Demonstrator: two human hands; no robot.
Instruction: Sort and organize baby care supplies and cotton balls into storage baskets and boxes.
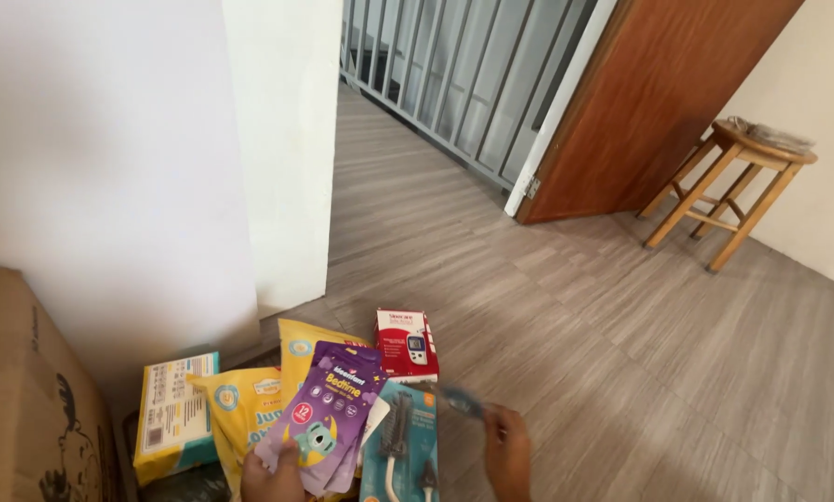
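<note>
Grey plank floor [622, 353] below, we are gripping purple pouches [329, 409] in our left hand [273, 476], right hand [508, 451] pinching a blurred blue strip [462, 402] just right of them.

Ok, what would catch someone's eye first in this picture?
Probably the bright packets fanned out at the bottom: the left hand holds a purple pouch over yellow packs, with a red and white box behind. The right hand pinches a small blurred blue item. A wooden stool stands by the open door.
</note>
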